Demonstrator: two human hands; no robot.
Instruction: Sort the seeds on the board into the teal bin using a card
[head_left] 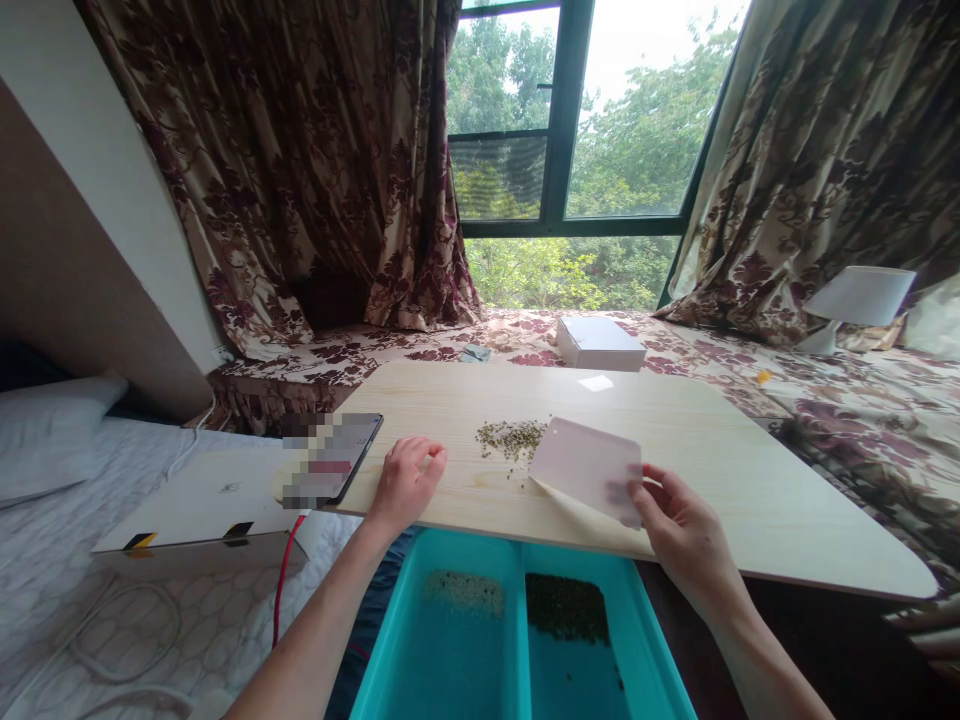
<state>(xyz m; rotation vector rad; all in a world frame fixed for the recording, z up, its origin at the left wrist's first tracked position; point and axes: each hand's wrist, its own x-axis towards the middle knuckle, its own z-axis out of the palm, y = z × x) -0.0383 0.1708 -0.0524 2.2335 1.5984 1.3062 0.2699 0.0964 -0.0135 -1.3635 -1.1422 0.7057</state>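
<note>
One carton [206,495] on the bed at 8 o'clock; one screen device [369,455] at the bench's [780,490] left edge, one red cable [283,575] below it. Left hand [409,482]: on the bench, fingers curled in, palm hidden, so can't tell if it holds anything. One teal bin [523,640] at 6 o'clock, two compartments: pale grains [465,592] in the left, dark grains [568,607] in the right. One loose pile of small seeds [510,438] mid-bench, too many to count, a few strays on its near side. It lies at 2 o'clock from the left hand, the nearer one, and 10 o'clock from the right. One translucent card [589,468], long axis 10 to 4 o'clock, tilted, left end at the pile's right side; contact unclear. Right hand [679,515]: narrow pinch, thumb and fingers on the card's right end. One white scrap [596,383] at 12 o'clock.
</note>
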